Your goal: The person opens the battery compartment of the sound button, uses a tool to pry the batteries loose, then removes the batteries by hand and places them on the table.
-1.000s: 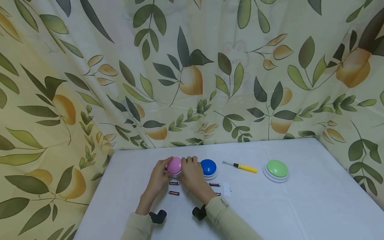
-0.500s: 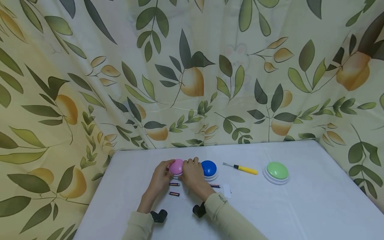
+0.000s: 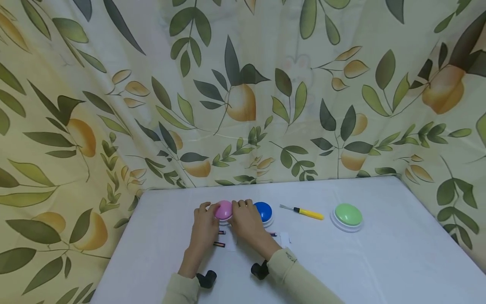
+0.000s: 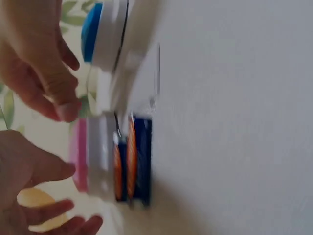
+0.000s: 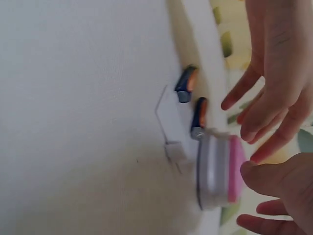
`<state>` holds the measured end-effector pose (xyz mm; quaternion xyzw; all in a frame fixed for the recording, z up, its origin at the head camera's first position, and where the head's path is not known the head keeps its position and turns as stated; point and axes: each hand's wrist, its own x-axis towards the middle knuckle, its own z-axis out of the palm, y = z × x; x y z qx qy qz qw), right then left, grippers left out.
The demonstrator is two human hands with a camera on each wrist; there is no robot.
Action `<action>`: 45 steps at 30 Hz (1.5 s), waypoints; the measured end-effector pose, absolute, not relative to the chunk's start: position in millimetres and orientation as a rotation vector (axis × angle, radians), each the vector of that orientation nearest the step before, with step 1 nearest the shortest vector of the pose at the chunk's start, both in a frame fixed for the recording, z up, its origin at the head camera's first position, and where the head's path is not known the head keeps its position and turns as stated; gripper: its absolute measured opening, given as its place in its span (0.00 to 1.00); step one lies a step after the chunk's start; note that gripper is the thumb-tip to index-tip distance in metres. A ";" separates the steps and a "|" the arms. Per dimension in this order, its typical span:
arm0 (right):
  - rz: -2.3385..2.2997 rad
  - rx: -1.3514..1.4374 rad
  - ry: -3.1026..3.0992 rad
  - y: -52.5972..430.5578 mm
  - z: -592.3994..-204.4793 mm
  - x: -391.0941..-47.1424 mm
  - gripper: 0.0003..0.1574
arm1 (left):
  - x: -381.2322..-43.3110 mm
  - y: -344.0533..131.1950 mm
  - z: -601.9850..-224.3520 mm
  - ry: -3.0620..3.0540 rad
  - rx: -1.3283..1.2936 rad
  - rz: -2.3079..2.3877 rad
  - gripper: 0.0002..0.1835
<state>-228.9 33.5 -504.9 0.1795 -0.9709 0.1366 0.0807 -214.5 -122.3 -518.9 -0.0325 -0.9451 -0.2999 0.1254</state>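
Observation:
A pink dome push button (image 3: 224,210) with a white base stands on the table between both hands. My left hand (image 3: 205,226) is at its left side; in the left wrist view its thumb (image 4: 58,168) meets the pink dome while the other fingers spread loosely. My right hand (image 3: 247,221) is at its right side, and in the right wrist view the right thumb (image 5: 254,171) is at the dome's edge with fingers extended. Neither hand visibly wraps around the button. Small batteries (image 3: 219,244) lie just in front, partly hidden by the hands. Right behind my right hand stands a blue push button (image 3: 263,211).
A yellow-handled screwdriver (image 3: 303,212) lies to the right of the blue button. Farther right stands a green push button (image 3: 347,215). A small white cover piece (image 3: 284,239) lies near the right forearm. Patterned curtain (image 3: 243,101) hangs behind the white table (image 3: 379,261).
My left hand has shifted slightly right and its fingers have lifted from around the pink button, covering more of the batteries. My right hand stays beside the button. The head view shifts slightly.

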 end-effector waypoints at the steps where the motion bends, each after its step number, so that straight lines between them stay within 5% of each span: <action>1: 0.445 0.535 -2.884 37.2 -502.7 -226.2 0.34 | -211.8 -118.7 -516.5 -2.731 -0.090 -0.823 0.22; 11: 0.827 0.409 -2.716 91.6 -482.9 -192.1 0.26 | -185.4 -66.2 -492.0 -2.620 -0.304 -0.659 0.11; 33: 0.939 0.206 -2.465 262.9 -486.0 -180.4 0.27 | -179.3 75.8 -507.5 -2.668 -0.526 -1.718 0.13; 45: 0.863 0.100 -2.668 327.2 -503.2 -183.8 0.32 | -186.9 125.0 -530.8 -2.646 -0.516 -1.859 0.19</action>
